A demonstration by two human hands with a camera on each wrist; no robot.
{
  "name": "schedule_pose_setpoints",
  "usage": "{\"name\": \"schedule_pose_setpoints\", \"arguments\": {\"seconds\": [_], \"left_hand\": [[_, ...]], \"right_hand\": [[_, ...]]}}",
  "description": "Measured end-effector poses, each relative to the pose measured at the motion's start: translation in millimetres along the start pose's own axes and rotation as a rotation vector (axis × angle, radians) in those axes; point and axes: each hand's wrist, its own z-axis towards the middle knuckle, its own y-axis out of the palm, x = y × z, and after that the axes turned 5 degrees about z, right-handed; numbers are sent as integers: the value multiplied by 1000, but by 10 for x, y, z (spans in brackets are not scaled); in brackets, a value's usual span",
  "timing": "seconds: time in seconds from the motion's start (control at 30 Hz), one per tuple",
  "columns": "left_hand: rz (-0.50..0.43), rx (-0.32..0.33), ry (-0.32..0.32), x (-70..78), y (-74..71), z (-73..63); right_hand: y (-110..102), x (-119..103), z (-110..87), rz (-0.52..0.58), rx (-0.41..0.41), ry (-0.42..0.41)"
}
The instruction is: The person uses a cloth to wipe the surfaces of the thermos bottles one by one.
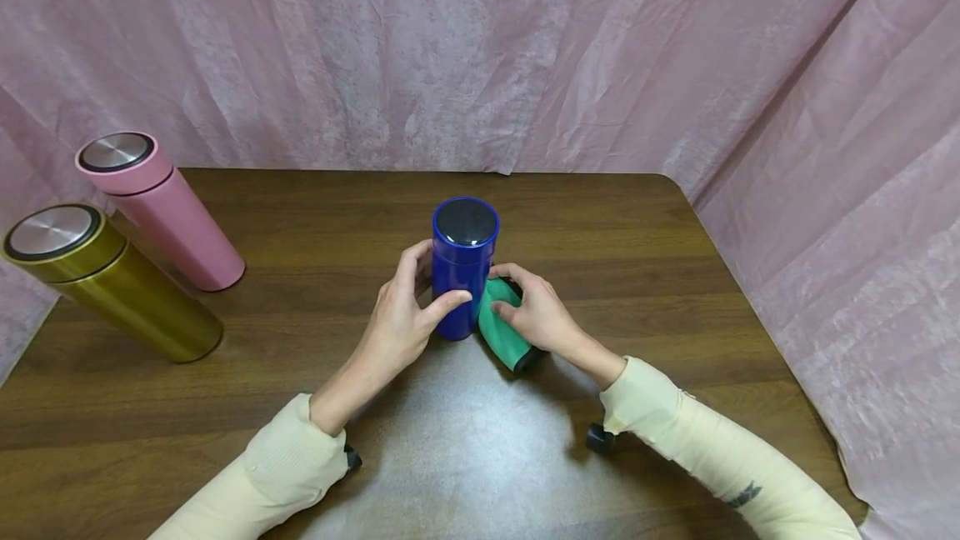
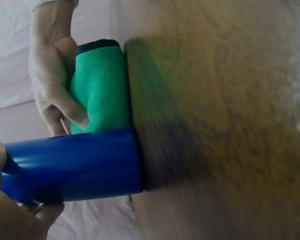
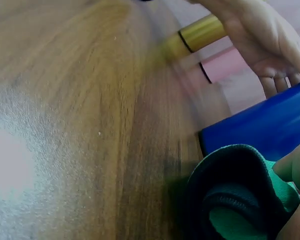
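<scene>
Apparent wiping step: left hand point(image 1: 396, 319), fingers curled round the blue flask point(image 1: 454, 277); right hand point(image 1: 542, 317), fingers pinching the cloth point(image 1: 499, 335) against it. The next stroke likely requires steady bracing.

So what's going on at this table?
A person has both hands busy with a blue flask. The left hand grips it while it stands upright on the table, and the right hand holds a green cloth against its side. Off to the person's left, a gold flask and a pink flask stand upright, with neither hand on them.
</scene>
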Motion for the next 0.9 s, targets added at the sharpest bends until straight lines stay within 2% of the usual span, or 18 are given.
{"name": "schedule_pose_setpoints", "arguments": {"seconds": [0.27,0.47,0.7,0.9], "left_hand": [[7,-1,-9,12,-13,7],[-5,-9,0,5,-8,32],[0,-6,10,-7,-14,86],[10,-16,-31,-9,-58,167]], "right_hand": [[-14,30,21,19,14,7],[-154,-12,-22,81,72,-33],[-493,-263,-109,231,219,-83],[-689,-514,-171,316,380,-234]]}}
